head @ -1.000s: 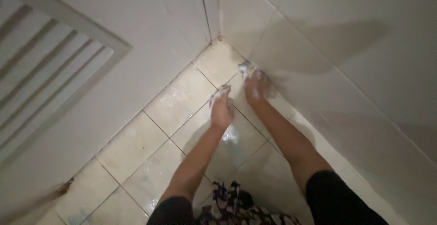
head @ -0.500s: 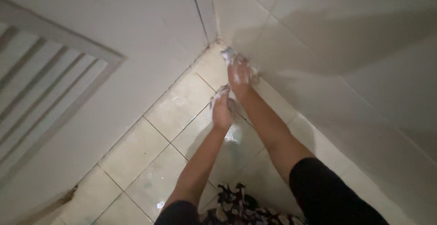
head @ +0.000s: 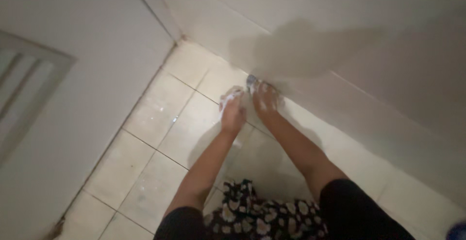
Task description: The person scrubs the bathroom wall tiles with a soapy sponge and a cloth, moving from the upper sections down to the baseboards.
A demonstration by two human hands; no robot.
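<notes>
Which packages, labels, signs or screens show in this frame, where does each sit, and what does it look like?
None: no package, label, sign or screen is in view.
What does show: pale floor tiles meeting a plain wall, a slatted vent in the panel at left, and the left hand and right hand, soapy, on the floor by the wall's foot. A small dark thing lies at the right fingertips, too blurred to name.

louvred door vent [head: 26, 92] | wet floor tiles [head: 160, 109] | tiled wall [head: 369, 50]
</notes>
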